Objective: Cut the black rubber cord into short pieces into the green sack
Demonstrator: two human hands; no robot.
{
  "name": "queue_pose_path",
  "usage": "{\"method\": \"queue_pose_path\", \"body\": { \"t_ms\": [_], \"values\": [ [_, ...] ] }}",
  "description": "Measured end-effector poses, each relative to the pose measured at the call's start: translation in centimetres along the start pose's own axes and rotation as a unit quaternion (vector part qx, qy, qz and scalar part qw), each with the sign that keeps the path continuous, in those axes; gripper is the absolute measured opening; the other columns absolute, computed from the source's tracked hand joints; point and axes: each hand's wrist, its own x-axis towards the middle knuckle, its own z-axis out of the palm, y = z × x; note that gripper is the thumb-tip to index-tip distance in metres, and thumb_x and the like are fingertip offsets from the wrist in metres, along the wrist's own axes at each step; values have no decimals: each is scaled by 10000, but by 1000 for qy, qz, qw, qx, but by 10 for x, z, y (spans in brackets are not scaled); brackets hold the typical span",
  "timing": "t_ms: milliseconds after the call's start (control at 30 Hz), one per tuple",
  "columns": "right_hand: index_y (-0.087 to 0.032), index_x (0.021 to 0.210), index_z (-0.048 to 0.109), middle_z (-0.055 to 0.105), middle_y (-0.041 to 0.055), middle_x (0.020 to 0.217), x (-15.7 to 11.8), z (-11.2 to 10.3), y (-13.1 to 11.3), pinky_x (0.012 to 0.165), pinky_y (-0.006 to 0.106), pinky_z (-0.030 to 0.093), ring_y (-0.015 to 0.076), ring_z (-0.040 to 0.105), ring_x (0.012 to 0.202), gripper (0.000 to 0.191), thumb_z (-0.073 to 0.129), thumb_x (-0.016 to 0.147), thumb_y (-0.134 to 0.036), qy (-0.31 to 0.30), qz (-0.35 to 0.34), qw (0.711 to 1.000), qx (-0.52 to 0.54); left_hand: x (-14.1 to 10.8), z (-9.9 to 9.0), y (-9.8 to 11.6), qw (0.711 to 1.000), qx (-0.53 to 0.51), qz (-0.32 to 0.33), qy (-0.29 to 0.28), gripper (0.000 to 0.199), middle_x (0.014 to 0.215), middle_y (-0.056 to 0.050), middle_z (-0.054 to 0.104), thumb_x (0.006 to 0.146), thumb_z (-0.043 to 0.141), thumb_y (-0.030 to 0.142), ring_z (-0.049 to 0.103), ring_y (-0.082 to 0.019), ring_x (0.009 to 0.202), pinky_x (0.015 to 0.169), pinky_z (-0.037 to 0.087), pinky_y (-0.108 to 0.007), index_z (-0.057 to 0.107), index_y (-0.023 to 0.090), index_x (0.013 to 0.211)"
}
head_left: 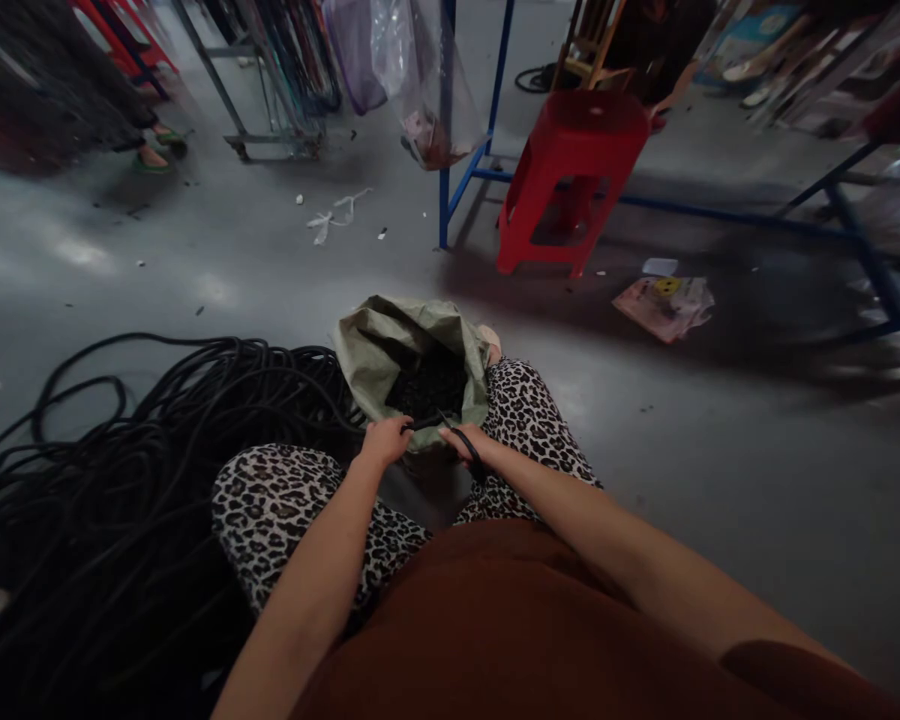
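Observation:
Between my knees stands a pale green woven sack [360, 350], its mouth wide and dark pieces [427, 385] inside. My left hand [386, 440] is closed on a black cord [420, 425], whose end sticks out to the right over the sack's near rim. In my right hand [466, 442] is a pair of scissors [474, 462] with black handles; the blades point up and left, close to the cord's end. Whether the blades touch the cord I cannot tell. To my left lies a large tangled heap of black cord [172, 450].
A red plastic stool [589, 130] stands ahead beside a blue metal frame [445, 200] hung with clear bags. A crumpled plastic bag [664, 305] lies on the grey floor at right. A wheeled rack [251, 140] and another person's feet [154, 160] are far left.

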Motion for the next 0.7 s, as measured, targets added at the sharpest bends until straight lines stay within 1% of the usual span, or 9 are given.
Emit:
{"method": "queue_pose_path", "body": {
  "t_ms": [233,367,467,600,700],
  "values": [
    [-116,678,589,449,-11,407,2,1,0,343,213,376,119,448,313,347,529,833,-421,-4,21,999,-36,-3,-4,-2,1000,15,-5,-18,341,1114,-30,639,826,439,332,555,-206,1056,908,389,-330,601,281,1122],
    [-119,659,577,458,-16,419,2,1,1,356,199,380,109,451,330,340,523,838,-404,-8,7,999,-50,-3,-6,-1,999,31,-14,-29,353,1101,-42,644,826,426,338,558,-225,1053,886,398,-360,593,281,1132],
    [-126,632,561,449,-19,412,1,0,2,351,194,367,104,443,325,337,510,848,-378,-13,-5,998,-54,-2,-6,-1,999,37,-21,-31,354,1100,-45,645,825,423,335,559,-229,1052,878,400,-365,592,283,1132],
    [-126,634,564,442,-18,405,0,-1,1,351,199,363,107,442,322,327,519,844,-371,-10,6,998,-54,-2,-5,-1,998,36,-27,-32,347,1105,-45,642,821,432,335,558,-230,1052,884,394,-365,599,283,1120],
    [-119,644,575,455,-8,418,1,-2,1,360,204,372,108,448,331,350,519,844,-401,-3,11,999,-51,-3,-5,-2,999,31,-30,-24,345,1110,-43,639,817,440,342,556,-228,1052,886,391,-360,600,285,1117]
  ]
}}
